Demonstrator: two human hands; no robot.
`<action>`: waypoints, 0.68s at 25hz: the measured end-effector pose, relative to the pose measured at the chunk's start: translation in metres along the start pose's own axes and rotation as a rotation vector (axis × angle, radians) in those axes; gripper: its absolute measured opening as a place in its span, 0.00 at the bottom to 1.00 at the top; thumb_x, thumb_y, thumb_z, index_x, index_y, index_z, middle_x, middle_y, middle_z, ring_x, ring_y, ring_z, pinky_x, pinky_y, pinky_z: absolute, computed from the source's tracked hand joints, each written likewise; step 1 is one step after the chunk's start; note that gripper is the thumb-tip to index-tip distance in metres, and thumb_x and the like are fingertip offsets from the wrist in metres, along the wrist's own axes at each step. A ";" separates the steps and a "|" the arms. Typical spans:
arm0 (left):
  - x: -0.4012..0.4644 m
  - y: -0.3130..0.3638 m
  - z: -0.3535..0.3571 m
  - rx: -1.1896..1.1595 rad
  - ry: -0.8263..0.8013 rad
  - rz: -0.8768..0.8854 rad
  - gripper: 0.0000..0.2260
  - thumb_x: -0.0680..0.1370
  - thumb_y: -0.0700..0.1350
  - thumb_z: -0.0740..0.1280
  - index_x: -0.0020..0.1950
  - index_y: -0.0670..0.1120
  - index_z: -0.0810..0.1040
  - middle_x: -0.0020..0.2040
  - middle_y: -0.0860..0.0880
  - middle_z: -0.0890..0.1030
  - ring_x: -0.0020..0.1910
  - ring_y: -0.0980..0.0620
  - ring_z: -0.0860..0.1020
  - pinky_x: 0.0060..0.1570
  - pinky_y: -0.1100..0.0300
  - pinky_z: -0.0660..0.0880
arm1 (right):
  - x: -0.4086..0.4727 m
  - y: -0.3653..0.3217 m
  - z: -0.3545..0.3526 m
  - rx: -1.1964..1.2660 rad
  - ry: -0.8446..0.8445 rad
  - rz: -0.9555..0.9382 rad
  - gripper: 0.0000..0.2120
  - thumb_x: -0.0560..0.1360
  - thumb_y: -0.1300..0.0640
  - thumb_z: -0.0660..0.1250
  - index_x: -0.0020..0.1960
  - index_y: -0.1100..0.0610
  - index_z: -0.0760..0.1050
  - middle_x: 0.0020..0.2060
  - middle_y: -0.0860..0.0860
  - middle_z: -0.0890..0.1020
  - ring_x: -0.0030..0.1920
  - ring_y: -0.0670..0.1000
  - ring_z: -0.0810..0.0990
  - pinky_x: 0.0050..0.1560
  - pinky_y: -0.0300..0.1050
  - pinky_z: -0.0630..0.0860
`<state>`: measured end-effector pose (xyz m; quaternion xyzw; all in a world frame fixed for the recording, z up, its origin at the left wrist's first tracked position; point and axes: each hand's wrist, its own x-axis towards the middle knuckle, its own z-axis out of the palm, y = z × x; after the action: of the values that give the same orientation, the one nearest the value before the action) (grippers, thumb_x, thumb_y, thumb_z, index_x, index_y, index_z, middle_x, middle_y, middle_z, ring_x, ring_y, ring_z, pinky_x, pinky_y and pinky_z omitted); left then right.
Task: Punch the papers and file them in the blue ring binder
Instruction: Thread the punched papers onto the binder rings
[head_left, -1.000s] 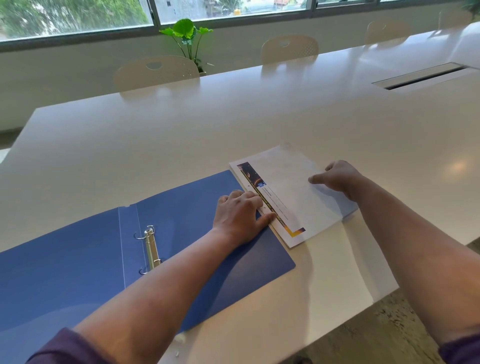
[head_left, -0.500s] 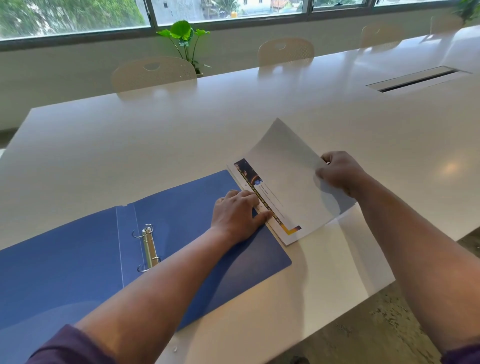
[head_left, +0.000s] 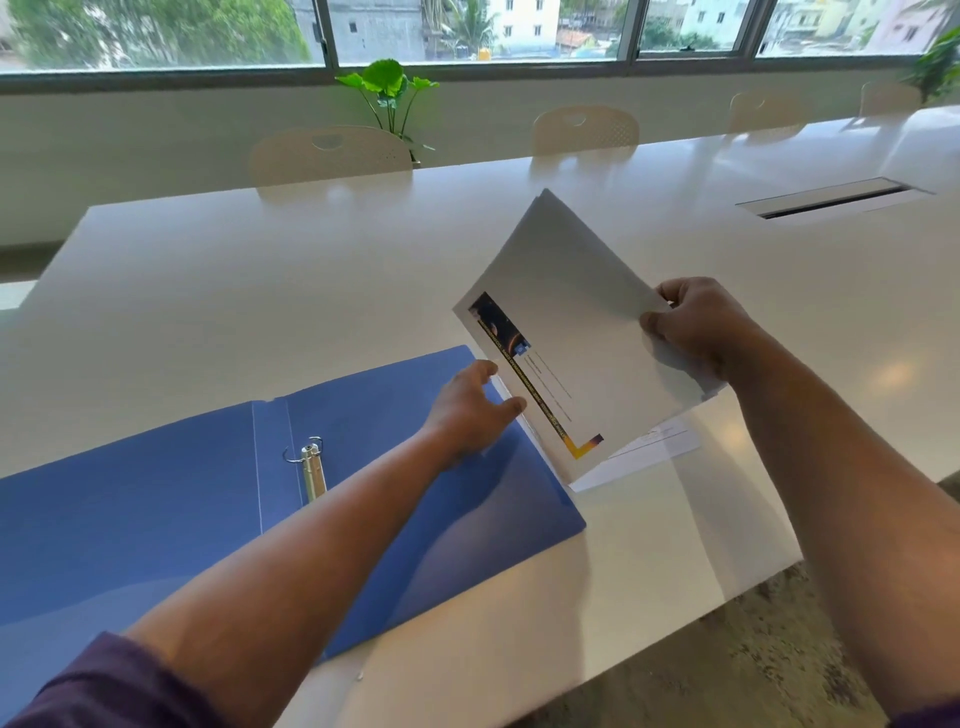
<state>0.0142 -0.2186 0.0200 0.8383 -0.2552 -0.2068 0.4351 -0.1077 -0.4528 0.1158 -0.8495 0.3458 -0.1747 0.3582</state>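
Papers now lifted in right grip, left grip loose at their edge, print seemingly illegible.

Both forearms are bare from elbow to wrist. A dark purple sleeve covers the left upper arm, and the right sleeve matches it. The left hand and right hand wear nothing.

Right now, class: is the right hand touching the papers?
Touching. The head view shows the right hand pinching the right edge of the papers, thumb on top.
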 end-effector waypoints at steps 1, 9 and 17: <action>-0.001 0.000 -0.001 0.024 -0.019 -0.001 0.29 0.78 0.49 0.73 0.77 0.48 0.66 0.75 0.47 0.71 0.73 0.47 0.71 0.71 0.45 0.71 | 0.001 0.004 0.002 -0.007 -0.005 0.019 0.06 0.76 0.61 0.68 0.48 0.52 0.81 0.42 0.56 0.83 0.34 0.49 0.77 0.34 0.38 0.72; 0.008 0.007 0.004 0.131 -0.056 0.010 0.25 0.79 0.48 0.71 0.75 0.48 0.71 0.73 0.48 0.75 0.70 0.47 0.73 0.70 0.48 0.71 | 0.011 0.039 0.022 -0.006 -0.066 0.172 0.07 0.75 0.64 0.66 0.45 0.57 0.82 0.41 0.57 0.83 0.34 0.53 0.78 0.35 0.38 0.73; 0.004 0.008 0.012 0.635 -0.146 0.157 0.20 0.79 0.61 0.66 0.68 0.54 0.79 0.71 0.50 0.72 0.70 0.44 0.65 0.64 0.49 0.69 | 0.014 0.050 0.036 -0.090 -0.095 0.193 0.08 0.69 0.63 0.66 0.45 0.56 0.82 0.43 0.56 0.84 0.46 0.58 0.82 0.46 0.48 0.78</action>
<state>0.0086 -0.2321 0.0201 0.8929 -0.4011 -0.1422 0.1472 -0.1014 -0.4703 0.0557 -0.8348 0.4162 -0.0832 0.3507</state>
